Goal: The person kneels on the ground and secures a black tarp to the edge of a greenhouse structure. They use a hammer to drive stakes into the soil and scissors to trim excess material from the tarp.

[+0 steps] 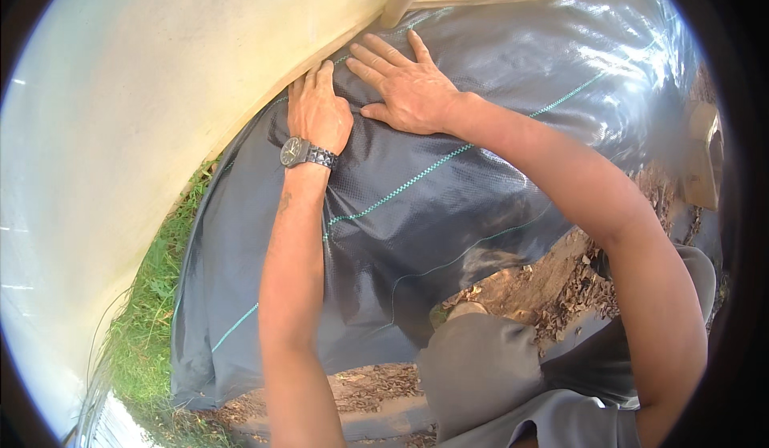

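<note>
Black sheet [448,207] is lying beneath the fingers, where I'm apparently smoothing it along the pale cover [200,55] just beyond them, the right hand [416,91] resting fingers apart, the left hand [320,118] fingers together, pinching or not I can't tell, next probably needing even pressure

I wear a black, round-faced wristwatch with a linked band [295,152] and plain grey cloth trousers [481,360]; a small dark mark [284,202] sits on my left forearm [292,280].
</note>
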`<state>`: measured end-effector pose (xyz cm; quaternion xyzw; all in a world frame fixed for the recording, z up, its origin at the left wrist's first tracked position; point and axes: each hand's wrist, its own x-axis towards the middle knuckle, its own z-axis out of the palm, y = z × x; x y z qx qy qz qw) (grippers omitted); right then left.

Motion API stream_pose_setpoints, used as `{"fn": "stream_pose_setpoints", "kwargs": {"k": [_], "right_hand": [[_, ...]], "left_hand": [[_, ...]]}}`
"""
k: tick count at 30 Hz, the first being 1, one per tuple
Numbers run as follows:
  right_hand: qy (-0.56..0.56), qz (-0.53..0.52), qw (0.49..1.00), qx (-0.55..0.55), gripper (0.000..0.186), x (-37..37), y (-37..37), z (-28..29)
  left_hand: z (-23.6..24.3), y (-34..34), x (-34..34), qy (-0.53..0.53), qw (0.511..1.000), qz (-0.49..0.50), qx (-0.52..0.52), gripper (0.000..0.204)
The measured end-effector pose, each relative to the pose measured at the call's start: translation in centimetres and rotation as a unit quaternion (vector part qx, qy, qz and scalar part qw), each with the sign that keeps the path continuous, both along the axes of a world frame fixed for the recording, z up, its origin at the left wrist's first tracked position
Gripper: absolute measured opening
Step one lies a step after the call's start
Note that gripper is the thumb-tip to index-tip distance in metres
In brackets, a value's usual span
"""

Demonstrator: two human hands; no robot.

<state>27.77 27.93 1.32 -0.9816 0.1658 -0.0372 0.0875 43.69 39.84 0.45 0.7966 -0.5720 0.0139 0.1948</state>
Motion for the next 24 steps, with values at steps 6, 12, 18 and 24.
{"fn": "stream_pose_setpoints", "kwargs": {"k": [6,12,18,24], "right_hand": [[0.061,0.011,0.998,0.021,0.078,-1.4,-0.2,1.9],[0.156,0.059,0.984,0.064,0.074,-1.7,-0.6,5.1],[0.099,0.114,0.988,0.035,0.077,-3.7,-1.8,3.2],[0.068,0.13,0.989,0.03,0.08,-4.3,-2.0,2.5]], "left_hand": [[-0.3,0.1,-1.0,-0.069,0.996,-0.011,-0.053,0.05],[-0.9,0.5,-0.8,-0.118,0.993,-0.007,-0.029,0.046],[2.6,-0.9,-1.6,-0.005,0.999,0.012,0.036,0.062],[3.4,-2.0,-2.3,-0.032,0.994,0.017,0.108,0.065]]}}
